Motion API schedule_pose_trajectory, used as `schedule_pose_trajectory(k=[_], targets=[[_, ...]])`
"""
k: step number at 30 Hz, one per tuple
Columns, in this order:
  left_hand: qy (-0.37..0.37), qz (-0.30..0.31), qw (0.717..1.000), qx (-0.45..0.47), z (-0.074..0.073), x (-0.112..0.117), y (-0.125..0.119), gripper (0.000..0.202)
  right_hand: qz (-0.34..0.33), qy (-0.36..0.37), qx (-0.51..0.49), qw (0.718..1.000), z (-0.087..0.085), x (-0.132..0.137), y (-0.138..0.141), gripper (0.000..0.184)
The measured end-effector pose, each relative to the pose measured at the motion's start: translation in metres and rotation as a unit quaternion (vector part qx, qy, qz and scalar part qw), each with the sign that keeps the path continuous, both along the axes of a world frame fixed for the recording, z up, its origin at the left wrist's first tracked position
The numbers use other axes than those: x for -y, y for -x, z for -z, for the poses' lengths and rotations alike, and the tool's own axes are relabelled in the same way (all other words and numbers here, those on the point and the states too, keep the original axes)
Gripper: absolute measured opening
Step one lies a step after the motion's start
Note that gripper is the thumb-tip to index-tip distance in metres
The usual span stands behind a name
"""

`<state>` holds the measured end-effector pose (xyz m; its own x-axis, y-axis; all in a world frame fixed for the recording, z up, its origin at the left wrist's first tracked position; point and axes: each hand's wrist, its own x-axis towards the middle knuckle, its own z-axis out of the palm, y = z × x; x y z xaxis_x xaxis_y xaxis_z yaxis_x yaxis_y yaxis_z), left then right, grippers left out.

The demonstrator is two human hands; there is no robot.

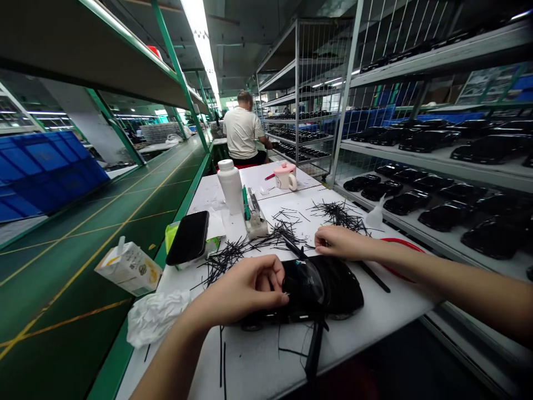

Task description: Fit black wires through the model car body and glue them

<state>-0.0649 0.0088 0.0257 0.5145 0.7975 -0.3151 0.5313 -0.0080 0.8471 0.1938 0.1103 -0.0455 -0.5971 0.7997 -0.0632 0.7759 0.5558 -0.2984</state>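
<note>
A glossy black model car [343, 286] lies across the white table in front of me. My left hand [245, 283] is closed over its left end, thumb and fingers curled against the dark body; the fingertips are partly hidden. Beyond the car's far side, my right hand [341, 243] has its fingers bent together beside a pile of thin black strips [339, 214]. What it pinches, if anything, cannot be made out. More black strips [227, 258] lie heaped behind my left hand. A dark flat piece [314, 350] sticks out from the car's near side.
A phone [189, 238], drink carton [129, 268] and crumpled tissue [156, 316] are on the left. Farther back stand a white bottle [230, 186], a tool holder [255, 226] and a lidded mug [284, 178]. Racks of black cars [433, 144] line the right; a person [242, 130] sits ahead.
</note>
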Motion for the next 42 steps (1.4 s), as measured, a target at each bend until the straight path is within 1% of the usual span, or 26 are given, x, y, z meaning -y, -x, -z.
schedule_pose_trajectory(k=[3,7,9,11,13,14,16,18,20,22,24,26,31,33,38,42], targets=[[-0.002,-0.006,1.0,0.0,-0.002,0.0,-0.002,0.021,0.032,-0.008,-0.009,0.999,-0.014,-0.006,-0.013,0.017],[0.005,-0.005,1.0,0.011,-0.003,0.0,-0.002,0.021,0.13,-0.062,0.013,0.99,-0.036,-0.031,-0.045,0.024],[0.007,-0.005,1.0,0.014,-0.004,0.0,-0.002,0.02,0.172,-0.088,0.044,0.98,-0.038,-0.043,-0.059,0.022],[0.007,-0.007,1.0,0.015,-0.004,0.001,-0.002,0.019,0.187,-0.097,0.07,0.975,-0.034,-0.051,-0.065,0.02],[0.005,-0.007,1.0,0.016,-0.004,0.001,-0.002,0.019,0.169,-0.092,0.075,0.978,-0.026,-0.051,-0.065,0.02],[0.004,-0.006,1.0,0.018,-0.004,0.0,-0.002,0.018,0.149,-0.086,0.069,0.983,-0.023,-0.049,-0.062,0.02],[0.004,-0.006,1.0,0.021,-0.004,0.0,-0.003,0.018,0.088,-0.063,0.043,0.993,-0.019,-0.043,-0.055,0.018],[0.004,-0.008,1.0,0.024,-0.003,0.0,-0.003,0.018,0.018,-0.027,0.014,0.999,-0.018,-0.036,-0.048,0.018],[0.005,-0.009,1.0,0.025,-0.003,0.0,-0.003,0.018,-0.039,0.011,-0.006,0.999,-0.02,-0.031,-0.043,0.025],[0.007,-0.007,1.0,0.025,-0.003,0.0,-0.003,0.017,-0.077,0.045,-0.015,0.996,-0.022,-0.029,-0.042,0.03],[0.009,-0.006,1.0,0.023,-0.003,0.0,-0.002,0.017,-0.096,0.068,-0.015,0.993,-0.022,-0.03,-0.045,0.032],[0.01,-0.006,1.0,0.022,-0.003,0.0,-0.001,0.017,-0.091,0.074,-0.012,0.993,-0.02,-0.033,-0.05,0.034],[0.01,-0.006,1.0,0.022,-0.002,0.0,-0.001,0.017,-0.028,0.045,-0.001,0.999,-0.015,-0.038,-0.061,0.037],[0.011,-0.005,1.0,0.019,-0.003,0.0,-0.002,0.017,-0.016,0.034,0.003,0.999,-0.013,-0.038,-0.06,0.034],[0.009,-0.005,1.0,0.013,-0.005,0.001,-0.002,0.017,0.007,0.001,0.025,1.0,-0.008,-0.039,-0.051,0.021],[0.008,0.0,1.0,0.012,-0.005,0.001,-0.001,0.017,0.023,-0.015,0.04,0.999,-0.005,-0.042,-0.048,0.022]])
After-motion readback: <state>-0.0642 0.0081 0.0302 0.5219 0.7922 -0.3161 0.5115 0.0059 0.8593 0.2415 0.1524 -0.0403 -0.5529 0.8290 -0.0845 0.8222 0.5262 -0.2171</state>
